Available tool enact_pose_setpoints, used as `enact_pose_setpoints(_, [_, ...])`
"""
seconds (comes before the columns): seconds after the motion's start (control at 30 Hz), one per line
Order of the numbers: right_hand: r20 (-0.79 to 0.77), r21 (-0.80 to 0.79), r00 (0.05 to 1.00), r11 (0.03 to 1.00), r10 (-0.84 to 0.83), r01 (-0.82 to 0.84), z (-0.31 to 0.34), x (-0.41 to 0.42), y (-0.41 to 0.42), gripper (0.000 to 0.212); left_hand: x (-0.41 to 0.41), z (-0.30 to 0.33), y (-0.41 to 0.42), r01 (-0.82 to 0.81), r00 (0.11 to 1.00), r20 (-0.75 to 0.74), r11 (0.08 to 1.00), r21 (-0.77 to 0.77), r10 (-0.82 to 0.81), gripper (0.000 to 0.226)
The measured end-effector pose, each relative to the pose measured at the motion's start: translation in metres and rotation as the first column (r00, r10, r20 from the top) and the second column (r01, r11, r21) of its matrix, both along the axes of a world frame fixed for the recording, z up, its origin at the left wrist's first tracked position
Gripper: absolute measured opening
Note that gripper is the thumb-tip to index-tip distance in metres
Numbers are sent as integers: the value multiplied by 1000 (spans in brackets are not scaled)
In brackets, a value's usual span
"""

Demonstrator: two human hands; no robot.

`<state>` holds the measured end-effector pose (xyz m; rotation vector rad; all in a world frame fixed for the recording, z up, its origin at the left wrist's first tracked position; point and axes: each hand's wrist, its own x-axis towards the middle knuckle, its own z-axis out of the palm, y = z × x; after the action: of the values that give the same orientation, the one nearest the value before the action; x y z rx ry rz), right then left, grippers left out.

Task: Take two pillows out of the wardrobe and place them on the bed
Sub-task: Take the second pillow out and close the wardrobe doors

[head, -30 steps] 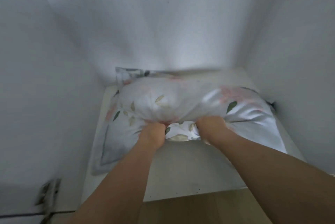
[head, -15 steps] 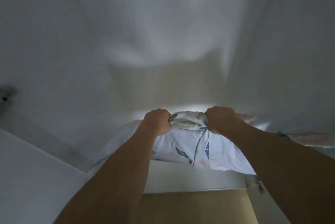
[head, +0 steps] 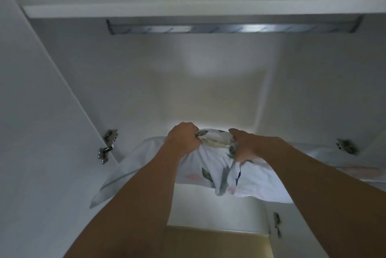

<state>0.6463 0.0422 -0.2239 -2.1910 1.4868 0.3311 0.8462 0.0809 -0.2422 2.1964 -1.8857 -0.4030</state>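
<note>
A white pillow (head: 200, 172) with green leaf and pink flower print hangs in front of the open white wardrobe (head: 208, 95). My left hand (head: 183, 139) and my right hand (head: 244, 145) each grip a bunch of its cover at the top edge, close together, and the pillow droops below them across the wardrobe opening. Its left corner sags toward the left door. I see only this one pillow; whether a second one lies behind it is hidden.
A metal hanging rail (head: 229, 28) runs under the upper shelf (head: 188, 9). The open left door (head: 41, 132) carries a hinge (head: 107, 145); more hinges (head: 345, 146) sit on the right side. A wooden floor (head: 217, 243) shows at the bottom.
The pillow has come up off the wardrobe floor in both hands and now hangs lifted. My view has tilted upward, so the rail and upper shelf have come into sight.
</note>
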Motion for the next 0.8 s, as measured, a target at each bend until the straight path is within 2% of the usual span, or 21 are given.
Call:
enact_pose_setpoints(0.07, [79,78,997,996,26,-32,-4,16,9,103,3,-1,6,26,999,-40,1000,-6,-26,24])
enact_pose_setpoints(0.1, [107,70,993,996,41,-49,-8,25,12,98,5,-2,9,44,998,-49,999,-10,-44,24])
enact_pose_setpoints(0.17, [101,1,994,999,48,-48,-14,40,19,71,10,-4,13,75,994,-76,997,-24,-77,25])
enact_pose_setpoints(0.3, [-21,-211,998,976,54,-57,-13,66,35,27,30,-8,23,70,990,-120,996,-58,-77,32])
enact_pose_setpoints(0.43, [-58,-243,992,963,108,-119,-8,91,50,12,51,-4,44,32,996,-81,999,-19,-33,29])
enact_pose_setpoints(0.53, [-76,-227,985,959,158,-171,-6,110,62,9,72,2,69,23,1000,-16,1000,-15,-23,6])
enact_pose_setpoints(0.57, [-82,-232,980,953,182,-197,-4,115,67,9,79,2,79,1,1000,-9,999,-34,-2,11])
enact_pose_setpoints(0.67, [-93,-228,965,938,247,-262,3,128,81,20,96,4,117,-137,991,-18,980,-143,136,43])
enact_pose_setpoints(0.73, [-85,-204,954,933,287,-298,8,133,92,28,103,6,148,-255,965,-8,925,-281,264,55])
enact_pose_setpoints(0.8, [-102,-179,941,925,321,-335,15,135,104,36,103,7,184,-405,897,21,842,-358,441,55])
